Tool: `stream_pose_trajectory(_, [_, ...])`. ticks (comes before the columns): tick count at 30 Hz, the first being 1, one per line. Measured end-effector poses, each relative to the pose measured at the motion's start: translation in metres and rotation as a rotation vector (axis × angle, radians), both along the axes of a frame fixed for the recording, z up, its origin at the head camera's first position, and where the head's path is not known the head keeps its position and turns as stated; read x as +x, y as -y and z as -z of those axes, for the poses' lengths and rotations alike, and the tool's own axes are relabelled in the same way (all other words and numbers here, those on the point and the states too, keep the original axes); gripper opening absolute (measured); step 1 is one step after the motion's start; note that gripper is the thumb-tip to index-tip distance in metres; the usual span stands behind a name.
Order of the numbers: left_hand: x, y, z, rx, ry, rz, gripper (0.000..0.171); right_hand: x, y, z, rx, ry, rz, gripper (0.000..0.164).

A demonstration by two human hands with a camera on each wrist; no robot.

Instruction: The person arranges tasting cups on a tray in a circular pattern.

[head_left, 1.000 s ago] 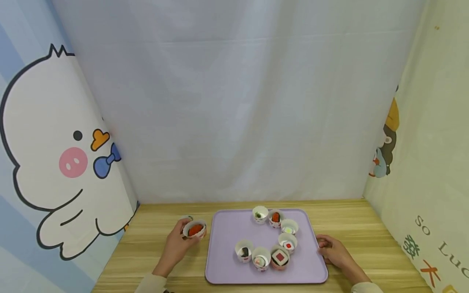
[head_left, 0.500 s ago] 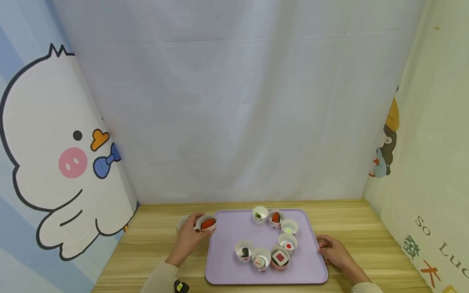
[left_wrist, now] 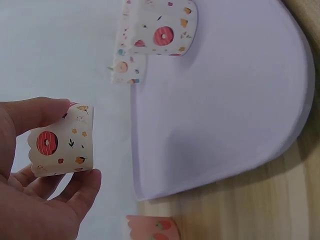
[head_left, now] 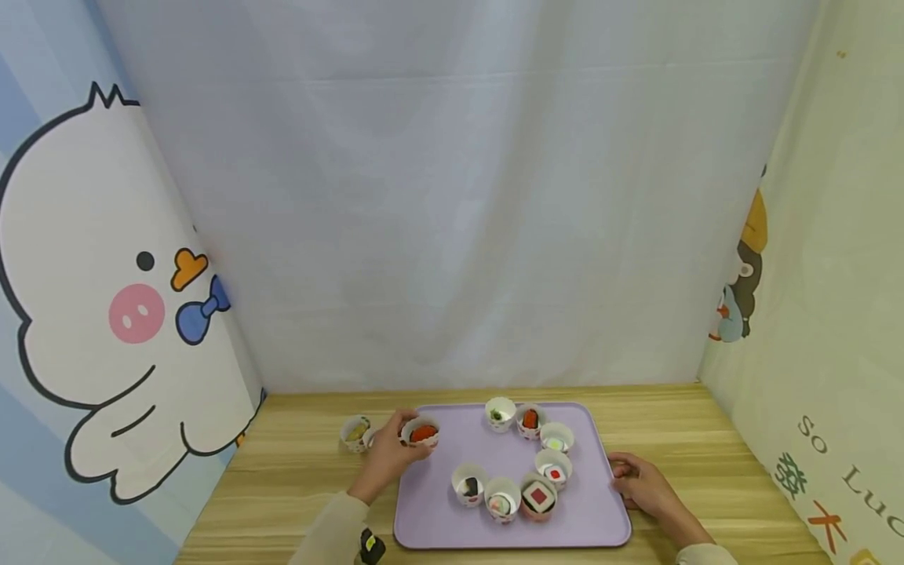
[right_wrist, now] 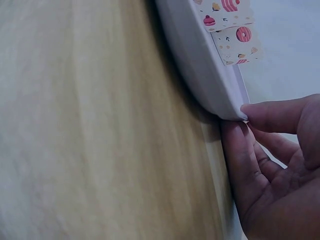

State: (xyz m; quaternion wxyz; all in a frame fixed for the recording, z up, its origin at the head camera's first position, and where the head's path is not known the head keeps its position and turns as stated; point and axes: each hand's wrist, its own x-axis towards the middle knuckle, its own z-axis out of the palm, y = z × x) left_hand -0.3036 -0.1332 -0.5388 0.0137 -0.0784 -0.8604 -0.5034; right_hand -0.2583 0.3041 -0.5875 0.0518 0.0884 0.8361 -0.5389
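Observation:
My left hand [head_left: 384, 461] pinches a baking cup [head_left: 421, 430] between thumb and fingers, over the back-left part of the lilac tray [head_left: 438, 526]. Something red-orange that looks like a sushi piece lies in the cup. In the left wrist view the same patterned paper cup [left_wrist: 70, 142], with a donut print, hangs above the tray surface. My right hand [head_left: 646, 488] grips the tray's right rim; the right wrist view shows its thumb [right_wrist: 275, 115] on top of the edge and fingers underneath.
Several filled cups stand in a curve on the tray, among them one with a white square piece [head_left: 539, 498] and one with a red piece [head_left: 530, 421]. Left of the tray, a cup [head_left: 355, 434] with yellowish contents stands on the wooden table [head_left: 304, 447], another partly behind my hand.
My left hand has carried the cup with the red-orange piece rightwards, from over the table to over the tray. The cups left behind came into view. The right hand stays at the rim.

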Motion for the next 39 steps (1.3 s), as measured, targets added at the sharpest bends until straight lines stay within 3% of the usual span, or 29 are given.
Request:
stream_pose_trajectory(4, [-0.001,-0.007,0.007,-0.005,0.011,0.01,0.061,0.0,0.0,0.0,-0.003,0.002,0.002,0.05])
stream_pose_trajectory(12, [-0.004,-0.019,0.019,-0.023,-0.056,0.063,0.052,0.001,0.0,0.0,-0.02,-0.011,0.001,0.05])
stream_pose_trajectory(19, [-0.007,-0.028,0.03,-0.087,-0.064,0.069,0.051,0.001,0.0,-0.001,-0.026,-0.015,0.002,0.051])
stream_pose_trajectory(27, [-0.013,-0.032,0.045,-0.127,-0.094,0.13,0.052,0.0,0.0,-0.001,-0.02,-0.009,0.005,0.051])
stream_pose_trajectory(35, [-0.012,-0.035,0.05,-0.174,-0.176,0.183,0.06,0.0,0.0,-0.001,-0.015,-0.006,0.001,0.051])
stream_pose_trajectory(39, [-0.01,-0.036,0.05,-0.193,-0.179,0.203,0.06,0.001,-0.001,-0.001,-0.023,-0.012,-0.003,0.051])
